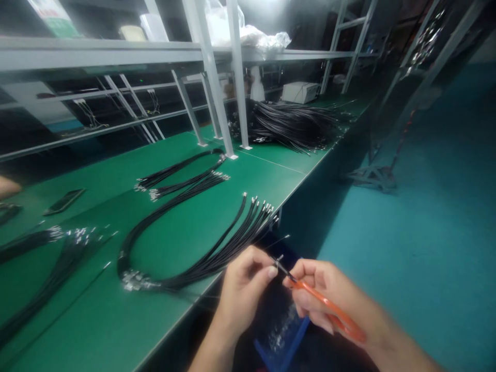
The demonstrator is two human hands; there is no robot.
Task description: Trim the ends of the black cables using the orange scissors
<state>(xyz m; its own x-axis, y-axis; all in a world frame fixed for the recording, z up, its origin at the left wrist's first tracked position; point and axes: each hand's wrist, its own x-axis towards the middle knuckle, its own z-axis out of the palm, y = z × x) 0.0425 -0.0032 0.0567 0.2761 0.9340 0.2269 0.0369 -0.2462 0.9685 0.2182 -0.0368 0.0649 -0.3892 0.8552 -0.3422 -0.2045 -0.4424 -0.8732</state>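
Over the near edge of the bench, my left hand (246, 289) pinches the end of a thin black cable, its fingers partly hiding it. My right hand (323, 292) is closed around orange-handled scissors (329, 307). Their slim dark blades reach to my left fingertips and meet the cable end there; whether they touch it I cannot tell. On the bench beside my left hand, a bundle of black cables (134, 237) curves in a U, with pale metal tips fanned out. Below my hands a blue bin (300, 330) holds small clear scraps.
The green bench top (194, 222) carries another looped cable bundle (174, 165), more cables (58, 279) at left and a phone-like device (65, 201). A large cable pile (290, 124) lies beyond the white shelf posts (219, 93). Another person's arm (8, 187) shows at far left.
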